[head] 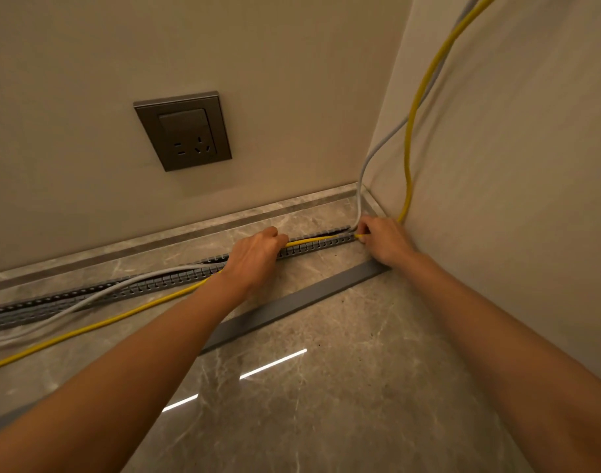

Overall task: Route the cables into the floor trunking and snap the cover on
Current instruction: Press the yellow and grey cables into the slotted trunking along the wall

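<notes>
We see the slotted floor trunking (312, 245) running left to right along the skirting, its long axis ending at the corner. The yellow cable (312, 239) is seated only between the 2 hands; leftward it lies loose on the floor beside the grey cable (97, 295). The left hand (254, 256), fingers curled, presses the cable down; the right hand (384, 238) pinches it at the corner end. We judge the left hand nearer the unseated run. The cover (292, 307) lies just in front, not yet fitted.

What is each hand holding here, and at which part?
Both hands hold the yellow cable: the right hand at its bend by the trunking end near the corner, the left hand farther along, pressing it into the channel.
</notes>
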